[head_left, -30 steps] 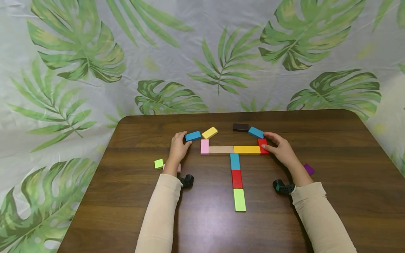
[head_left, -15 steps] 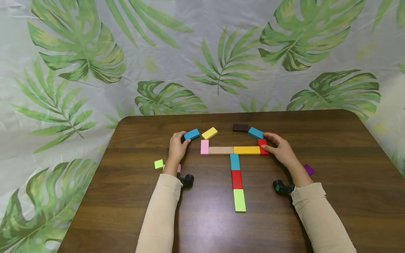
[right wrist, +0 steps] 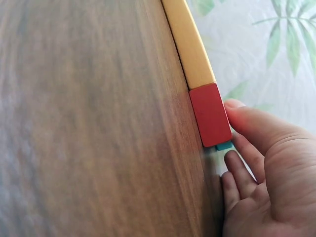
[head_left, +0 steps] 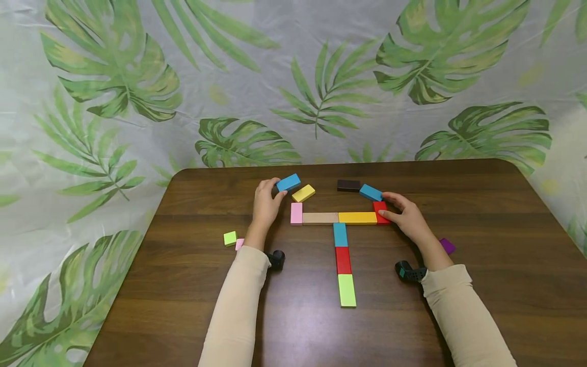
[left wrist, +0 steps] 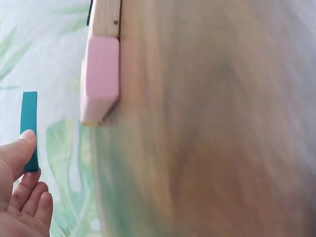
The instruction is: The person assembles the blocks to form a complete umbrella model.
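Observation:
My left hand (head_left: 267, 205) pinches a blue block (head_left: 288, 182) between thumb and fingers, above the table's far left part. In the left wrist view that block (left wrist: 29, 118) looks teal and stands out past the thumb. A yellow block (head_left: 303, 193) lies just to its right, and a pink block (head_left: 296, 213) nearer to me. My right hand (head_left: 409, 218) stays at the right end of the row, its thumb at the red block (right wrist: 211, 116). Its fingertips are beside the right end of another blue block (head_left: 371, 192); whether they touch it I cannot tell.
A natural wood block (head_left: 320, 218) and an orange-yellow block (head_left: 357, 218) join the pink and red ones. Below runs a column of blue (head_left: 340, 235), red (head_left: 343, 260) and green (head_left: 347, 290) blocks. A dark block (head_left: 348, 185), a small green block (head_left: 230, 238) and a purple block (head_left: 447, 246) lie around.
My left hand first drew slightly left with the blue block, then moved up and right, carrying it behind the yellow block. The right hand has kept its place.

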Available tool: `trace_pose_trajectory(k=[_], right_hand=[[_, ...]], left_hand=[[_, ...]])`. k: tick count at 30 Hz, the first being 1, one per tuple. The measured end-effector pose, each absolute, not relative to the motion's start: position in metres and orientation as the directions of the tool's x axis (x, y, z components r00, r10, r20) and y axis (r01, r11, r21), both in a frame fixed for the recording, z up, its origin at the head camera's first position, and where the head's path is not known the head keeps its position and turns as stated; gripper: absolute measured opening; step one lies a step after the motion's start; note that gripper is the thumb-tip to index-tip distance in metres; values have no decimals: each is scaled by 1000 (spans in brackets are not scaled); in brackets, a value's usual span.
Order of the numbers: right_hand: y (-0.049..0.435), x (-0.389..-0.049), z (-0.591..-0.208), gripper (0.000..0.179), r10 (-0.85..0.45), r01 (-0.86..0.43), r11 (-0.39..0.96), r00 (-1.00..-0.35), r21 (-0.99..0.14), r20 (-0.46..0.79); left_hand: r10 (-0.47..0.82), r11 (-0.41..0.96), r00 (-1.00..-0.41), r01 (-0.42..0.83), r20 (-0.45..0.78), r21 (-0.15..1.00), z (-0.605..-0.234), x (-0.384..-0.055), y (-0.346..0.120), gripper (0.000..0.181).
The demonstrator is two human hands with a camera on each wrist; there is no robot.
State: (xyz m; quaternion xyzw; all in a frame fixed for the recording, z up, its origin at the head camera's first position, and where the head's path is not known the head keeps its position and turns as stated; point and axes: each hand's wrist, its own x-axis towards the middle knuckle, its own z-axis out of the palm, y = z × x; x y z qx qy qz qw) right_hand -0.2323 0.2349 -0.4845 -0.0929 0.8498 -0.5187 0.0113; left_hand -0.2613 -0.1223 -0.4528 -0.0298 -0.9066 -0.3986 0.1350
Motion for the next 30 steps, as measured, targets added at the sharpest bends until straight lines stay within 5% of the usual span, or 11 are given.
trace_pose_trajectory(k=[30], right_hand=[[230,-225,-470,50,-184,-155,442,-980,-884,81]], left_hand=[[52,710,-975,189,218,678,-452,-276,-45,41]])
